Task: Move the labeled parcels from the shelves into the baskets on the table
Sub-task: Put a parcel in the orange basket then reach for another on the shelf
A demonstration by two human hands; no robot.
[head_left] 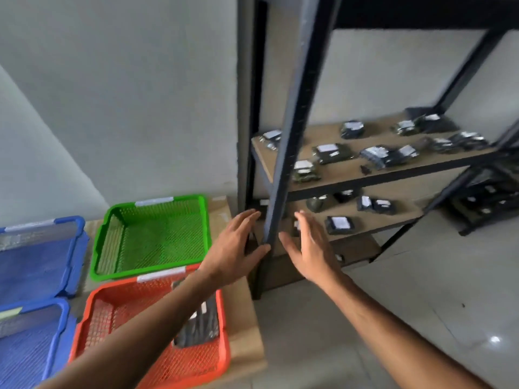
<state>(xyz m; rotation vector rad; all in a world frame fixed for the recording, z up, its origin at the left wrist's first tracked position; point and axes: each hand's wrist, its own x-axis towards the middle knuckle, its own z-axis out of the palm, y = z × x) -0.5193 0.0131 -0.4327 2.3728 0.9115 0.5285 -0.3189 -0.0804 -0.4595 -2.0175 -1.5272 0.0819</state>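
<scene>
Nearest, an orange basket of plastic mesh on the worktop, already holding dark plastic-wrapped parcels with white labels; beyond it a green basket, same lattice and raised rim, bare inside; left of the orange one, two blue baskets.

Further out, both hands flanking the black metal upright of the shelving: left hand just left of the post, fingers straight and released, thumb at the post's foot, nothing held; right hand just right of it, palm flat, fingers extended and relaxed, likewise without a load, stretched toward the lower shelf.

Beyond the post, small dark glossy parcels with white labels scattered on the lower board, more on the upper fibreboard shelf, all well apart from the baskets.

Likely snags: knuckles or forearm knocking the post on a blind reach, since it stands between both hands; slick wrap slipping from a loose pinch; neighbouring packets swept off the open shelf edge; labels hard to read under glare, so wrong basket chosen.
</scene>
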